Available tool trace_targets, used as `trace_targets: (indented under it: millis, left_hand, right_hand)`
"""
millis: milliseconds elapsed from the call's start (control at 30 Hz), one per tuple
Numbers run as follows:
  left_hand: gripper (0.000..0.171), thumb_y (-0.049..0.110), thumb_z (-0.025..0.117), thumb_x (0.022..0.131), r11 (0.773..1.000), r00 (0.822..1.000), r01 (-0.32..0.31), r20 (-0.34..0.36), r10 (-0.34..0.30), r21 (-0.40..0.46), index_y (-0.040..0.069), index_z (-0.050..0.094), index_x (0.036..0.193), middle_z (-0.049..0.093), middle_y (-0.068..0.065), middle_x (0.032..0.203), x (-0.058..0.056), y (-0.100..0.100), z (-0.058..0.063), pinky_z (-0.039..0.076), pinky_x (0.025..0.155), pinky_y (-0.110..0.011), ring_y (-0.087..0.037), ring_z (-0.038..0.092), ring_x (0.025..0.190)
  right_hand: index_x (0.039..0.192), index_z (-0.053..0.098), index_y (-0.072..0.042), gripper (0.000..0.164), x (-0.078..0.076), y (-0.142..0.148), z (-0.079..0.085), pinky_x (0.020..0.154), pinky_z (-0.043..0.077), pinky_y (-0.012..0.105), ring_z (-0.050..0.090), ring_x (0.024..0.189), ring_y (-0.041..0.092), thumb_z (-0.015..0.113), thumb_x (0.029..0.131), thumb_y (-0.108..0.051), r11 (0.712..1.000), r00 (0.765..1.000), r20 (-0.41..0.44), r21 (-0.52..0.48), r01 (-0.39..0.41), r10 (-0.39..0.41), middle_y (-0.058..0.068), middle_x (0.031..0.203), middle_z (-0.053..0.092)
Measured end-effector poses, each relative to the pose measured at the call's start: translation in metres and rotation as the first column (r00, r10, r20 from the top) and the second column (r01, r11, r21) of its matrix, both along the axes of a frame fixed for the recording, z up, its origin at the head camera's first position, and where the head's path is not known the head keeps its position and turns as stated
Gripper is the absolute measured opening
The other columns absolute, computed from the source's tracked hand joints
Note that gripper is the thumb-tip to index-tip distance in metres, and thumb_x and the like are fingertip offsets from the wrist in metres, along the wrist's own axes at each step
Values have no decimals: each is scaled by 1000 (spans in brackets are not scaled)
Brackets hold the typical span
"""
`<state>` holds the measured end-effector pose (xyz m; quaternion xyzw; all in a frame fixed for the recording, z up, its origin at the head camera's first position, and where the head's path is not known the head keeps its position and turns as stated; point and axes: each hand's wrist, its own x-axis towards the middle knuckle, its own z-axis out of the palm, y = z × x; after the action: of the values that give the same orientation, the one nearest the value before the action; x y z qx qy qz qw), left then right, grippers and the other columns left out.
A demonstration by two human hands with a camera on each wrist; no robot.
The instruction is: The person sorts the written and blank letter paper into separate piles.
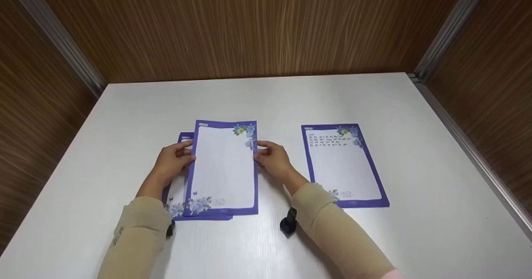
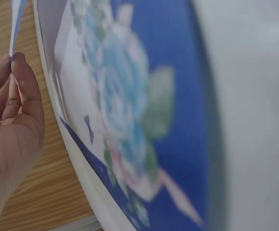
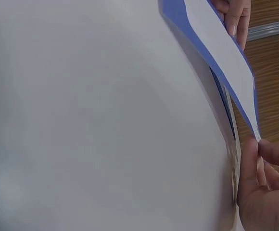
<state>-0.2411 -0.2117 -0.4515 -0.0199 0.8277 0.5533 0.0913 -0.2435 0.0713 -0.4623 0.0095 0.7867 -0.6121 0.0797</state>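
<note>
Both hands hold up a sheet of purple-bordered floral letter paper [image 1: 224, 171], its writing area blank. My left hand [image 1: 170, 162] pinches its left edge between thumb and fingers; the pinch shows plainly in the left wrist view, where the left hand [image 2: 14, 115] grips the thin edge. On the opposite edge my right hand [image 1: 274, 160] pinches with thumb and fingers, seen also as the right hand [image 3: 267, 185] in the right wrist view. Beneath and to the left lies more of the same paper [image 1: 176, 191], partly covered by the held sheet.
To the right lies a similar sheet [image 1: 345, 166] with several handwritten lines at its top; the right sleeve [image 1: 332, 225] overlaps its lower left corner. A black device [image 1: 288, 225] sits at the right wrist. Wood-grain panels [image 1: 257, 29] enclose the white table [image 1: 257, 100].
</note>
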Motion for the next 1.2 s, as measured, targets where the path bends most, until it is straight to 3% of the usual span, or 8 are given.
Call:
trace_targets:
  millis: [167,400,633,1033,1200]
  left_hand:
    - [50,4,58,94,999,999,-32,6,32,-4,2,44,142,56,-20,120,2,-9,1,52,66,-21,-10,59,80]
    - [49,6,58,95,998,1000,-25,-17,24,-63,1,44,141,55,-22,124,4,-20,2,52,70,-22,-12,58,87]
    - [48,5,57,95,998,999,-49,1,49,-26,0,43,141,55,-22,125,7,-28,3,53,75,-21,-10,60,91]
    - [47,7,57,96,996,997,-78,27,79,-41,2,45,141,54,-22,127,11,-38,1,52,74,-19,-11,59,92]
    - [47,8,57,96,994,996,-80,35,82,-72,2,45,141,53,-23,128,12,-40,2,52,76,-20,-15,59,95]
  right_hand:
    - [130,57,-1,41,1,-12,0,62,54,25,61,75,15,61,89,3,1000,1000,5,3,-1,1,12,99,64]
    - [128,57,1,39,2,-24,-2,56,52,24,59,66,14,61,89,4,1000,1000,-10,-17,-6,6,11,93,66]
    - [127,57,1,40,4,-34,-2,59,54,25,61,69,14,62,88,4,1000,1000,-16,13,3,-3,9,91,64]
    - [127,58,0,40,4,-47,-3,62,55,25,61,78,15,64,87,4,1000,1000,28,5,-2,2,7,94,64]
    - [129,56,0,44,5,-50,-2,62,55,26,61,77,15,64,86,7,999,997,72,-54,-4,8,8,95,63]
